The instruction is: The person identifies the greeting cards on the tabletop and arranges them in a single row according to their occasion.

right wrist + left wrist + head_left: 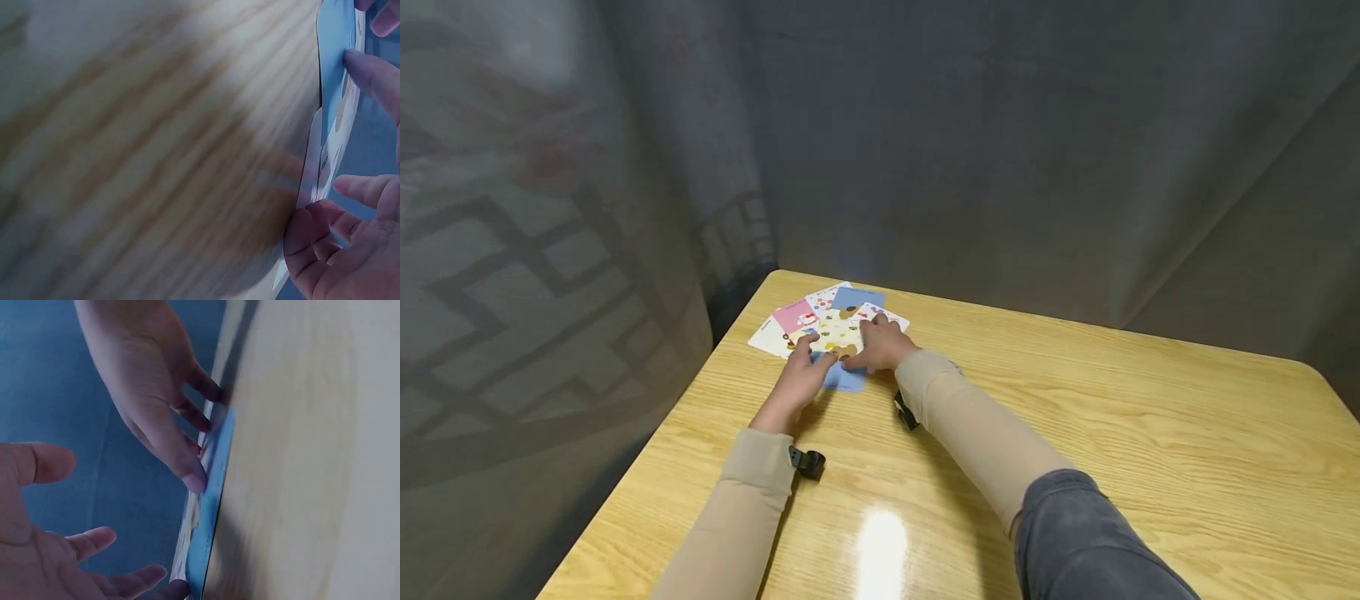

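Head view only: fan of picture cards spread flat near far left corner of wooden table, directly beneath both hands. Left hand at near edge of fan, fingers extended, tips on blue card. Right hand just beside, fingers relaxed, pressing cards from above. Wrist views only: card edges lying against tabletop, fingertips straight on blue card; right fingers uncurled, nothing clamped. No containers visible.
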`<state>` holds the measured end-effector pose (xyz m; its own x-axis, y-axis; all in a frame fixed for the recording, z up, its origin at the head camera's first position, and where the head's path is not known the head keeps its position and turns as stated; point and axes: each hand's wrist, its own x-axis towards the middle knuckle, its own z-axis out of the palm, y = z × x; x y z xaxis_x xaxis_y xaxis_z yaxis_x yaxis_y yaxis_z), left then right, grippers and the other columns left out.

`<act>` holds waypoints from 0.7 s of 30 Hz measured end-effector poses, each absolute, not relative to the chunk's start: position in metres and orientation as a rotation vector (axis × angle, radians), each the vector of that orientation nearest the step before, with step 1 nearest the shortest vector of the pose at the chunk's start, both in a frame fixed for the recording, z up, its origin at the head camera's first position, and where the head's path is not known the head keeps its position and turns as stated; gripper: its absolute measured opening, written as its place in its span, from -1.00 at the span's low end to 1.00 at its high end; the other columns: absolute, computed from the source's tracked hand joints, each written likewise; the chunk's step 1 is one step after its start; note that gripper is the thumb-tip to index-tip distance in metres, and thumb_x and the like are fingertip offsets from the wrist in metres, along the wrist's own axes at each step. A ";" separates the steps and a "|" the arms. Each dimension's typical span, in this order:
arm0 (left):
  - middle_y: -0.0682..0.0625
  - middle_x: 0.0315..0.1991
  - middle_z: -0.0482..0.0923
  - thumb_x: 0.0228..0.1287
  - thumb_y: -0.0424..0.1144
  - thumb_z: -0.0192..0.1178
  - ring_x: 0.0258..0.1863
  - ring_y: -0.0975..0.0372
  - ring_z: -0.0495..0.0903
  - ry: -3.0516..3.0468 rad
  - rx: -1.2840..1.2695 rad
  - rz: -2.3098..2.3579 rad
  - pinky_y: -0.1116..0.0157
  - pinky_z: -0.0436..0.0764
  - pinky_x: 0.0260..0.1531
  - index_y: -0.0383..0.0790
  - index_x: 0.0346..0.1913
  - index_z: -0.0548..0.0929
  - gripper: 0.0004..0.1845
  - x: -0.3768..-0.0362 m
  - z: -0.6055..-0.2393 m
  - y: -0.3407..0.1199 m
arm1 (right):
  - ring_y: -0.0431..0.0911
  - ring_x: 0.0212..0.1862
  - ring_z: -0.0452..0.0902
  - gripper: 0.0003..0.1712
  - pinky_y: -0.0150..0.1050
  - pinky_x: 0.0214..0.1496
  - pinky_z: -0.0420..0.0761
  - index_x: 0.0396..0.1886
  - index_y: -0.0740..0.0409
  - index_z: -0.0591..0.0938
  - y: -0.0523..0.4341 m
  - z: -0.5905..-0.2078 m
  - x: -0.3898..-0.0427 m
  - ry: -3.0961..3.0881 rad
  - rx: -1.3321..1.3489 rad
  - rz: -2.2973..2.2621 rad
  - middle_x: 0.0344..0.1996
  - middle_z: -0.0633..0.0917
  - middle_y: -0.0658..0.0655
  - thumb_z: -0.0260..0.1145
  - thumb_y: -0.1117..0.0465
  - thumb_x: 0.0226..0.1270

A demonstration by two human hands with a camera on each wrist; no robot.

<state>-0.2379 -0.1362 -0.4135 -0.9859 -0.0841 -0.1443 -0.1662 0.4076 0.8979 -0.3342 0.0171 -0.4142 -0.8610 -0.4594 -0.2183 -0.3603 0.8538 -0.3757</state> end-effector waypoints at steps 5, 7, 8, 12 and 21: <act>-0.44 0.56 -0.02 0.55 -0.18 0.01 0.55 -0.24 0.00 2.437 -0.324 1.845 -0.19 0.13 0.44 -0.32 0.59 0.10 -0.33 -0.236 -0.412 -0.136 | 0.29 0.42 0.23 -0.14 0.00 0.34 0.44 0.34 0.26 0.49 0.016 -0.413 -0.332 2.708 -0.597 -0.489 0.49 0.25 0.37 0.49 -0.21 0.27; -0.41 0.57 -0.02 0.53 -0.19 0.01 0.56 -0.21 0.00 2.384 -0.377 1.907 -0.17 0.11 0.45 -0.29 0.58 0.12 -0.34 -0.235 -0.413 -0.137 | 0.28 0.40 0.25 -0.17 -0.02 0.32 0.46 0.29 0.25 0.50 0.016 -0.414 -0.332 2.692 -0.592 -0.503 0.47 0.26 0.36 0.50 -0.22 0.26; -0.40 0.56 -0.01 0.53 -0.19 0.00 0.55 -0.19 0.01 2.362 -0.401 1.934 -0.16 0.10 0.45 -0.28 0.57 0.13 -0.35 -0.235 -0.414 -0.137 | 0.28 0.40 0.24 -0.16 -0.02 0.32 0.45 0.30 0.25 0.50 0.017 -0.414 -0.332 2.683 -0.589 -0.512 0.47 0.26 0.36 0.50 -0.22 0.26; -0.37 0.50 0.08 0.56 -0.21 -0.05 0.48 -0.14 0.11 2.308 -0.484 2.018 -0.11 0.12 0.45 -0.30 0.56 0.14 -0.40 -0.233 -0.415 -0.136 | 0.24 0.42 0.22 -0.07 -0.04 0.34 0.43 0.41 0.24 0.44 0.018 -0.416 -0.333 2.654 -0.573 -0.533 0.48 0.23 0.33 0.51 -0.22 0.25; -0.30 0.22 0.28 0.52 -0.37 -0.06 0.14 0.00 0.34 2.244 -0.586 2.254 0.10 0.38 0.18 -0.45 0.45 0.24 -0.49 -0.233 -0.422 -0.133 | 0.24 0.45 0.20 0.08 -0.01 0.45 0.32 0.58 0.22 0.28 0.020 -0.425 -0.335 2.633 -0.604 -0.594 0.50 0.21 0.35 0.53 -0.20 0.24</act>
<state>-0.2333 -0.1334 -0.4222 -0.9302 -0.3154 -0.1877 -0.1864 -0.0348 0.9819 -0.3350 0.0197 -0.4248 -0.8383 -0.4799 -0.2588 -0.3224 0.8191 -0.4745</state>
